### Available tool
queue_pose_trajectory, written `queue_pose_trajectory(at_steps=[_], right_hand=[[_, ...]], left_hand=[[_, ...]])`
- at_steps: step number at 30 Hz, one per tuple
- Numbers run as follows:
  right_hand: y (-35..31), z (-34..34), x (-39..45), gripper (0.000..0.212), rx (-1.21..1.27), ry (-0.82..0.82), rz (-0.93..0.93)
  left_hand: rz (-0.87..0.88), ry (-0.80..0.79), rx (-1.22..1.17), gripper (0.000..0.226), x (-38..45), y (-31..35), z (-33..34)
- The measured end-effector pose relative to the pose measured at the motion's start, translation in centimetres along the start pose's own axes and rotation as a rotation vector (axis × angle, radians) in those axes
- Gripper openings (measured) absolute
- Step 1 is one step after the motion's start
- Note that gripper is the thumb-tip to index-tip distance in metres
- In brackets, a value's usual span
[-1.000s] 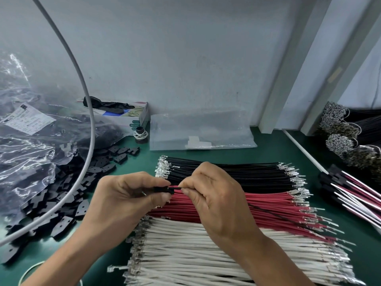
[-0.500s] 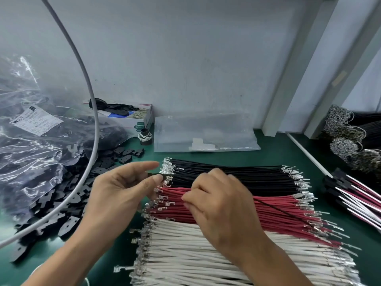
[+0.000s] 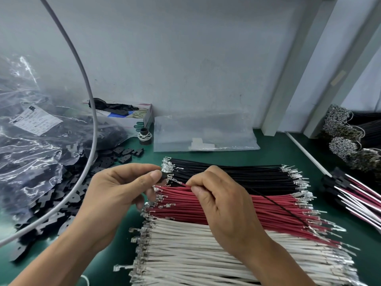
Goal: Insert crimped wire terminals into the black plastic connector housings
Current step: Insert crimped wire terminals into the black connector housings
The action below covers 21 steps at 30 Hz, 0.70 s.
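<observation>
My left hand (image 3: 121,190) pinches a small black connector housing (image 3: 165,176) between thumb and forefinger, just above the wire stacks. A thin black wire (image 3: 276,203) trails from it to the right over the red stack. My right hand (image 3: 224,205) pinches a red wire (image 3: 182,184) near its silver terminal, whose tip sits right beside the housing. Below lie three flat stacks of crimped wires: black wires (image 3: 237,174), red wires (image 3: 257,209) and white wires (image 3: 206,254).
Loose black housings (image 3: 61,195) are heaped at the left beside a clear bag (image 3: 26,145) of more. A grey cable (image 3: 90,124) arcs over them. Finished harnesses (image 3: 354,190) lie at the right, a clear pouch (image 3: 206,137) and small box (image 3: 132,118) at the back.
My right hand left the black wire, dropped to the red stack and came up pinching a red wire. My left hand kept the housing and shifted slightly right.
</observation>
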State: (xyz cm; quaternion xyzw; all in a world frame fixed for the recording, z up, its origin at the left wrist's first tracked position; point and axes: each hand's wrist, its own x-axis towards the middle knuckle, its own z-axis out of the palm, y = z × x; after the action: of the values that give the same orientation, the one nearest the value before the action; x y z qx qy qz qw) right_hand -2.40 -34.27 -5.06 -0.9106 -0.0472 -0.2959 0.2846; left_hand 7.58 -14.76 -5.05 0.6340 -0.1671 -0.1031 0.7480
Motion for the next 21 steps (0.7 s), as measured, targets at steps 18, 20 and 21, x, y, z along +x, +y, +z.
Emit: queue_pose_trajectory(at_steps=[18,20,21], right_hand=[[-0.33,-0.53,0.13,0.019,0.121,-0.043,0.049],[-0.34,-0.64,0.16,0.020,0.092,-0.052,0.023],[-0.33,-0.70,0.19,0.021,0.073,-0.051,0.012]], left_hand=[[-0.155,-0.138,-0.068,0.053,-0.11,0.09,0.01],[-0.165,-0.141,-0.074,0.053,-0.13,0.17,0.01],[-0.168,-0.144,-0.078,0.053,-0.14,0.24,0.00]])
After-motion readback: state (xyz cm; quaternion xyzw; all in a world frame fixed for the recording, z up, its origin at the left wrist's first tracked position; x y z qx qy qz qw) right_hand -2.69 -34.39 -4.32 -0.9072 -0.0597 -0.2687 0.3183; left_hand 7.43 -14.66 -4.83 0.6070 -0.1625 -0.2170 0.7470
